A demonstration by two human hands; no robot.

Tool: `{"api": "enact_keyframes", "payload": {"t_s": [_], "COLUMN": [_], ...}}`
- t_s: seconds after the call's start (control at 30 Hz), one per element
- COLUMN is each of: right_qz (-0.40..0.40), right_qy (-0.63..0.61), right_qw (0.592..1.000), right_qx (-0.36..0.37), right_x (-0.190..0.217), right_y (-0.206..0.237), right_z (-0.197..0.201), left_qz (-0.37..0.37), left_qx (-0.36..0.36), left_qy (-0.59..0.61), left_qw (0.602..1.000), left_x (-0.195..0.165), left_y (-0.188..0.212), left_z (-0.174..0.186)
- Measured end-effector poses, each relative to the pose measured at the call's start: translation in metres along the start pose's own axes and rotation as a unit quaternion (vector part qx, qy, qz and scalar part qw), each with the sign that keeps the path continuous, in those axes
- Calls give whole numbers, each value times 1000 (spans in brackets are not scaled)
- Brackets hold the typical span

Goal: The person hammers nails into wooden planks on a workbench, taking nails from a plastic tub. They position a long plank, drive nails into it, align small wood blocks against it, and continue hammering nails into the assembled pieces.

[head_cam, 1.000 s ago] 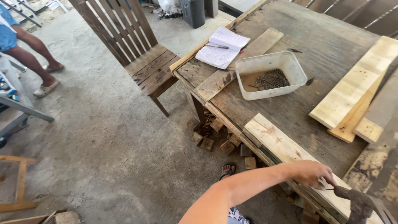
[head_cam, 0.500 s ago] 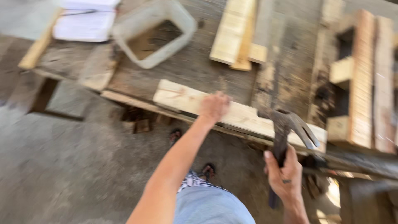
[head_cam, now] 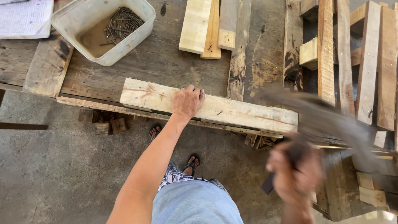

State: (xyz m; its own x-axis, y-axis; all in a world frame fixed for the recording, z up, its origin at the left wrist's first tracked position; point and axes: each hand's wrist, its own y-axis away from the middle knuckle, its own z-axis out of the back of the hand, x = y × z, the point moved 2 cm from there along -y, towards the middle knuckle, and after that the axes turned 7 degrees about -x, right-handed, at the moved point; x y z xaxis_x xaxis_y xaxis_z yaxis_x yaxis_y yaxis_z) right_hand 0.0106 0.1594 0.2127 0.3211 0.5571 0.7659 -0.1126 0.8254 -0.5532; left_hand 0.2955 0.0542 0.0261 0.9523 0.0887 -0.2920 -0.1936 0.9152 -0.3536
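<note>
Plank (head_cam: 232, 108), pale, long: lies flat along the near edge of the worn wooden bench (head_cam: 166, 62); left hand (head_cam: 187, 101) presses down on it, fingers spread, pinning it. Hammer (head_cam: 331, 124): right hand (head_cam: 295, 172) clenched round its handle, both smeared by motion, head barely readable. Step judged: nailing in progress; the strike wants a steady plank and clear fingers. Tub (head_cam: 103, 29), white plastic: loose nails inside. Nail under the blow: too small to find. Notebook (head_cam: 25, 18): cut off at frame corner.

Bare tabletop (head_cam: 166, 62) between nail tub (head_cam: 103, 31) and stacked boards (head_cam: 207, 27), open for a hand
</note>
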Motion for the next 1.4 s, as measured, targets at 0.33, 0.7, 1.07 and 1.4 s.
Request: {"api": "enact_keyframes", "payload": {"t_s": [0.33,0.7,1.07,1.4], "right_qz": [-337,63,-385,-624], "right_qy": [237,-138,39,-272], "right_qw": [877,982,912,730], "right_qx": [248,-113,136,-68], "right_x": [-74,17,-82,-115], "right_y": [39,-6,73,153], "right_z": [-63,-4,-50,-10], "left_qz": [12,2,7,-107], "left_qx": [-38,-26,-12,212], "left_qy": [7,9,1,70], "left_qw": [999,1000,1000,969], "left_x": [-1,-6,-10,-36], "left_y": [6,-2,-5,-50], "left_z": [4,14,18,14]}}
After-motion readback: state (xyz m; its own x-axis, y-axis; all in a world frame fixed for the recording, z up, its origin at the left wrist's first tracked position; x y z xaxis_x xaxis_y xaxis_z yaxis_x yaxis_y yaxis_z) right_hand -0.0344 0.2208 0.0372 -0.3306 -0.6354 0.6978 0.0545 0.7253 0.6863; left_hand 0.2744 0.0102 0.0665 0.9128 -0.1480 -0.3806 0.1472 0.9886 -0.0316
